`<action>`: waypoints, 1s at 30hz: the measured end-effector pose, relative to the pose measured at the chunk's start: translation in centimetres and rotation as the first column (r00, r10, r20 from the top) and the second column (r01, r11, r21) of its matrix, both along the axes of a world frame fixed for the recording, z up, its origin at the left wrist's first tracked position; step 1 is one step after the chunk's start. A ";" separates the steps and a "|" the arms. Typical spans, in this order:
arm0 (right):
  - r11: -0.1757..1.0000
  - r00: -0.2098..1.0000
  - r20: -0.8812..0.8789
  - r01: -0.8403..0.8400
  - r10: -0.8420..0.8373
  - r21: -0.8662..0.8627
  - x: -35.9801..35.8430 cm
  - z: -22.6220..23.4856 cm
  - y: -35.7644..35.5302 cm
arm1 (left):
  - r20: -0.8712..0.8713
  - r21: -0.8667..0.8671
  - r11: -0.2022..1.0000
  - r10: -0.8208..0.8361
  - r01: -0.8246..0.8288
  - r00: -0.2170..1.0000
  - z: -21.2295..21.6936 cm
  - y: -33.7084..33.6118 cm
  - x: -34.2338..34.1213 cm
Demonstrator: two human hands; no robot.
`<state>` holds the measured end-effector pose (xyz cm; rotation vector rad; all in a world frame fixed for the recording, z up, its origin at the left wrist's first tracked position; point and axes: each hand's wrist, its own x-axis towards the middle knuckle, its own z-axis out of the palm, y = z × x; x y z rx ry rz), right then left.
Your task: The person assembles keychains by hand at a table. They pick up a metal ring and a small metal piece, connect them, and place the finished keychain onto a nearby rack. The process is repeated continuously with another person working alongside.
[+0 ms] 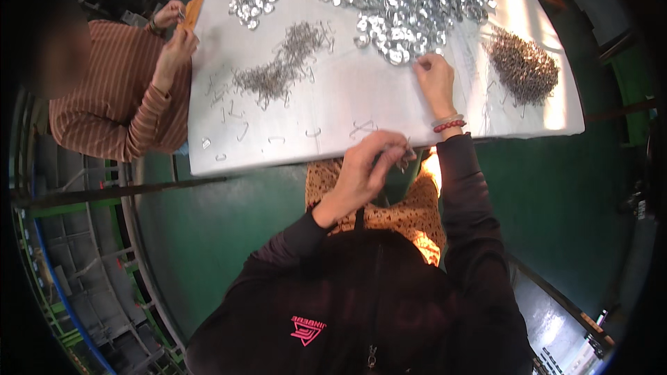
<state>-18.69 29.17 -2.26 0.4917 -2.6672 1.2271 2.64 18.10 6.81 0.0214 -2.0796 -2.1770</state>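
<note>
My right hand [436, 83], with a red bead bracelet [450, 124] at its wrist, reaches to the near edge of a heap of shiny round metal pieces [410, 17]. Its thumb and fingertips are pinched together there; whatever lies between them is too small to make out. My left hand [368, 170] is held over the table's front edge, above my lap. Thumb and fingers close on small metal pieces [406, 157], mostly covered by the fingers. Several thin bent wire hooks [313, 132] lie loose on the white tabletop [361, 97] to its left.
A pile of wire hooks [278, 73] spreads at the left middle, and a denser brownish one [524, 69] sits in sunlight at the right. Across the left edge, a co-worker in a striped top [132, 83] holds a small piece in both hands [177, 35].
</note>
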 end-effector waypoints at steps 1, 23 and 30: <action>0.996 0.995 0.097 0.005 0.003 -0.091 0.6 0.2 0.4 | 0.002 0.040 0.999 -0.002 0.002 1.000 -0.1 0.0 -0.1; 0.583 0.786 0.450 0.143 0.424 -0.800 15.6 9.2 3.0 | -0.203 -0.341 0.931 0.063 -0.131 0.977 -3.1 -1.1 0.5; 0.650 0.828 0.409 0.074 0.382 -0.756 17.3 10.2 3.3 | -0.285 -0.618 0.660 0.317 -0.426 0.904 -7.0 -12.8 -0.2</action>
